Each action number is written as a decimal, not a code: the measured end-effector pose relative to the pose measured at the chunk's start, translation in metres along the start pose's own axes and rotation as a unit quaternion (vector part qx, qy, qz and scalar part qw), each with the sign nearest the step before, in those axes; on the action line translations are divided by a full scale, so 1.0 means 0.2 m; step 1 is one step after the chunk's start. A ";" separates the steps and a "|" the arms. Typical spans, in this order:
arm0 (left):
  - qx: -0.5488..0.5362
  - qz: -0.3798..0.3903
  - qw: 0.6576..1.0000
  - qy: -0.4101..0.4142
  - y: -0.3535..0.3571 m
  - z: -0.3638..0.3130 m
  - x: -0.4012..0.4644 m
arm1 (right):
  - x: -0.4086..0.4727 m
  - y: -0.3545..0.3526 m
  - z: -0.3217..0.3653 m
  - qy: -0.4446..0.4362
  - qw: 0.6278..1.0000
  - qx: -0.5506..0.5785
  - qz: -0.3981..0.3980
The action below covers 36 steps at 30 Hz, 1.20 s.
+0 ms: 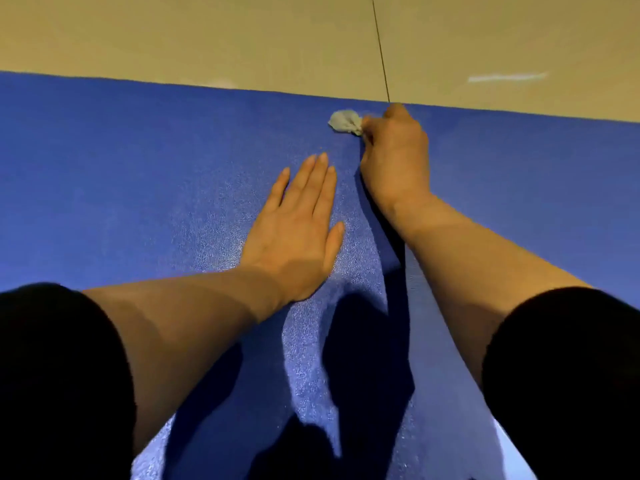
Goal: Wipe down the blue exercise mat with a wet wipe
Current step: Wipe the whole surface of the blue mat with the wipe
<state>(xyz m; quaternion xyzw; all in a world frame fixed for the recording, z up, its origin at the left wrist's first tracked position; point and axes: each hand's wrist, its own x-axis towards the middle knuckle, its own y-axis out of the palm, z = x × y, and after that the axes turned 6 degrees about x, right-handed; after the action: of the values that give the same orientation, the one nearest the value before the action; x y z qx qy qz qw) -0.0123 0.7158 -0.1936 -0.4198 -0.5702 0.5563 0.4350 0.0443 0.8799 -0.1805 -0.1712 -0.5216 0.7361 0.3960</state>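
Near the mat's (pixel 138 161) far edge, your right hand (pixel 394 157) grasping the balled wipe (pixel 344 121) in its fingers, your left hand (pixel 301 223) flat on the mat, fingers released.

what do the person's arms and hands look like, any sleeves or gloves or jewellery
Both arms wear black sleeves pushed up near the elbows, leaving the forearms bare. The left hand and the right hand are bare: no gloves, and no rings, watch or bracelet show. The left hand's fingers have short, plain nails.
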 end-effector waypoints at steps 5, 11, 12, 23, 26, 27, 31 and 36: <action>0.000 -0.002 1.000 0.009 0.00 0.02 0.01 | 0.08 0.01 0.03 -0.002 0.998 0.059 -0.009; -0.011 -0.011 1.000 -0.001 -0.01 0.03 0.04 | 0.14 -0.03 0.01 -0.067 0.995 -0.024 0.070; -0.014 -0.010 1.000 -0.002 -0.01 0.03 0.05 | 0.18 -0.06 -0.02 -0.061 0.994 -0.048 0.076; -0.009 0.001 1.000 -0.003 -0.01 0.02 0.04 | 0.18 -0.02 0.18 0.045 0.993 0.069 0.086; -0.011 0.006 1.000 0.004 -0.02 0.03 0.05 | 0.18 -0.11 0.06 0.048 0.995 0.020 0.085; -0.010 0.007 1.000 0.006 -0.02 0.03 0.05 | 0.17 -0.15 -0.03 0.077 0.995 0.011 0.063; -0.008 0.004 1.000 -0.001 -0.01 0.03 0.06 | 0.14 -0.21 -0.12 0.208 0.978 0.025 -0.015; -0.019 0.002 1.000 -0.006 -0.02 0.03 0.06 | 0.07 -0.03 0.15 0.067 0.995 0.068 0.039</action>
<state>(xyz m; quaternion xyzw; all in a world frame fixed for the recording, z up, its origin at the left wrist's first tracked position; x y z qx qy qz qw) -0.0210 0.7248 -0.1893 -0.4259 -0.5820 0.5488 0.4227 0.0180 0.8719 -0.1611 -0.2133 -0.4359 0.7713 0.4117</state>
